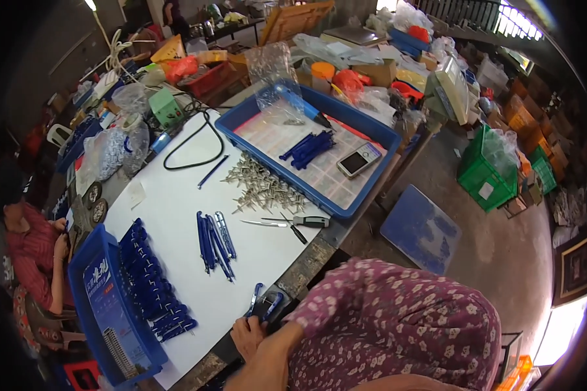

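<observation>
Blue strip [254,298] at the near edge of the counter [312,260], right by the fingertips of the one visible hand [248,337]; long axis running away from the hand, far end tipped slightly right. Fingers bent; cannot tell whether gripping the strip, nor whether left or right hand. Just beside, a second blue strip [274,304] over a black block [263,304], leaning further right. To the left, a blue bin [151,357] holding a blue card [114,306] printed with large white characters; along its right side, a dense row of blue strips [147,280]. Farther in, on a white sheet [176,202], loose blue strips [209,244] lying lengthwise; a pointed tool [314,222], point leftward; a heap of metal pieces [267,186]. Beyond, a large blue tray [277,169] with a printed sheet [261,130], bundled blue strips [313,150] and a keypad phone [359,160]. Off right, a green crate [469,169] with a white label, plastic bags [502,150] inside.
</observation>
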`<action>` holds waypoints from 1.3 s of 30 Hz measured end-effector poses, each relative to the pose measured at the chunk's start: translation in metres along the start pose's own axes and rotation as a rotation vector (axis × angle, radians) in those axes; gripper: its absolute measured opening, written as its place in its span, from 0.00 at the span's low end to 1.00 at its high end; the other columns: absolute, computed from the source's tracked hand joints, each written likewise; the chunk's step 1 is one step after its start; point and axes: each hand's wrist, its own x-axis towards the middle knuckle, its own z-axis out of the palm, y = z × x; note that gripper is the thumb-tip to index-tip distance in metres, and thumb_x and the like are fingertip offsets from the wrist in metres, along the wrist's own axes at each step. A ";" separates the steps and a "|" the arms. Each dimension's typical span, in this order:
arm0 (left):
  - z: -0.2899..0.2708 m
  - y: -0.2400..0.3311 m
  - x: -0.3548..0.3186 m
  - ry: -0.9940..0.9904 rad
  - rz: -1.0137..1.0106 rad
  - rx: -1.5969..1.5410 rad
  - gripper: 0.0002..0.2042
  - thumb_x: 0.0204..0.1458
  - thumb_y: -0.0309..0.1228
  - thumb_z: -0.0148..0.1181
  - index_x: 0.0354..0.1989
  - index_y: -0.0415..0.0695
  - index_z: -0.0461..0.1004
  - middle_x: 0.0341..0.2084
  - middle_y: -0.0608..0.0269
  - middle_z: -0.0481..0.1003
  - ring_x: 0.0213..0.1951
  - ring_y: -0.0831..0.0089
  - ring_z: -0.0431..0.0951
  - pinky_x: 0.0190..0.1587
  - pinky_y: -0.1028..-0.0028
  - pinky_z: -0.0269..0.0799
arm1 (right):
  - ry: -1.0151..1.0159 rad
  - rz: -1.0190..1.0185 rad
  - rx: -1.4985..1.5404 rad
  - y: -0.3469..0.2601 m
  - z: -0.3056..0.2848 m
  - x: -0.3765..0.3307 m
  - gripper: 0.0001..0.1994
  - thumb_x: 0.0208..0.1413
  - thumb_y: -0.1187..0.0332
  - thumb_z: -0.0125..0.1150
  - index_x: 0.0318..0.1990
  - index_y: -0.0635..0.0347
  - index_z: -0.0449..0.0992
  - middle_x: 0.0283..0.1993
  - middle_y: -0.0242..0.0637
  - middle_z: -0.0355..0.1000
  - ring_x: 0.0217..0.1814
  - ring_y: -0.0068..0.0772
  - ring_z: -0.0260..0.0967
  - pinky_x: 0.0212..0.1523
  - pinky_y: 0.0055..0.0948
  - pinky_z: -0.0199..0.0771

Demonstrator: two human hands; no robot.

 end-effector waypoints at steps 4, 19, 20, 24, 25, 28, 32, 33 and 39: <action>-0.015 0.002 -0.003 0.023 0.032 0.026 0.09 0.42 0.31 0.56 0.30 0.44 0.65 0.27 0.55 0.62 0.32 0.58 0.63 0.33 0.63 0.57 | 0.174 -0.639 -0.366 0.057 -0.022 0.010 0.16 0.37 0.69 0.57 0.35 0.67 0.66 0.38 0.44 0.62 0.37 0.45 0.60 0.33 0.42 0.63; -0.033 0.005 0.012 -0.155 0.051 0.015 0.08 0.42 0.28 0.57 0.29 0.43 0.66 0.30 0.56 0.63 0.34 0.60 0.65 0.35 0.65 0.59 | 0.118 -0.291 -0.871 0.110 -0.077 -0.044 0.28 0.36 0.64 0.66 0.46 0.61 0.62 0.43 0.39 0.58 0.48 0.39 0.57 0.41 0.34 0.63; -0.032 0.006 0.011 -0.163 0.045 0.014 0.08 0.42 0.28 0.57 0.29 0.43 0.66 0.30 0.57 0.63 0.35 0.60 0.65 0.35 0.65 0.59 | 0.126 -0.304 -0.865 0.111 -0.075 -0.047 0.28 0.36 0.64 0.66 0.46 0.62 0.61 0.43 0.39 0.58 0.48 0.39 0.57 0.41 0.34 0.63; -0.031 0.007 0.014 -0.166 0.051 0.013 0.08 0.42 0.29 0.57 0.29 0.43 0.66 0.30 0.56 0.63 0.35 0.60 0.64 0.36 0.65 0.59 | 0.072 -0.291 -0.819 0.112 -0.080 -0.046 0.29 0.34 0.65 0.67 0.45 0.64 0.60 0.43 0.42 0.58 0.48 0.41 0.56 0.42 0.34 0.63; -0.030 0.007 0.012 -0.167 0.054 0.010 0.08 0.42 0.29 0.57 0.29 0.43 0.66 0.30 0.56 0.63 0.35 0.60 0.64 0.36 0.65 0.59 | 0.074 -0.287 -0.820 0.111 -0.080 -0.045 0.29 0.34 0.65 0.67 0.45 0.64 0.60 0.43 0.42 0.58 0.48 0.41 0.56 0.42 0.34 0.63; -0.027 0.006 0.009 -0.088 0.082 0.014 0.08 0.42 0.29 0.57 0.29 0.42 0.66 0.30 0.55 0.63 0.35 0.59 0.64 0.36 0.65 0.59 | 0.082 -0.316 -0.795 0.107 -0.078 -0.044 0.29 0.34 0.66 0.66 0.43 0.65 0.59 0.42 0.43 0.57 0.46 0.42 0.56 0.41 0.35 0.64; -0.028 0.010 0.004 -0.055 0.052 -0.010 0.08 0.41 0.27 0.57 0.29 0.41 0.66 0.32 0.53 0.63 0.37 0.57 0.64 0.37 0.64 0.59 | 0.150 -0.302 -0.837 0.111 -0.065 -0.046 0.28 0.33 0.66 0.66 0.42 0.66 0.59 0.42 0.43 0.57 0.44 0.42 0.57 0.41 0.34 0.65; -0.029 0.012 0.003 -0.046 0.049 -0.019 0.08 0.41 0.26 0.58 0.29 0.41 0.66 0.33 0.52 0.63 0.38 0.56 0.64 0.38 0.63 0.60 | 0.183 -0.295 -0.827 0.111 -0.061 -0.048 0.28 0.33 0.66 0.67 0.41 0.66 0.59 0.42 0.43 0.57 0.44 0.42 0.57 0.41 0.33 0.65; -0.032 0.013 0.008 -0.014 0.046 -0.081 0.11 0.37 0.23 0.60 0.30 0.37 0.66 0.37 0.47 0.63 0.39 0.52 0.66 0.39 0.62 0.64 | 0.178 -0.374 -0.870 0.114 -0.064 -0.041 0.27 0.30 0.65 0.69 0.37 0.70 0.62 0.39 0.43 0.58 0.43 0.40 0.58 0.38 0.30 0.65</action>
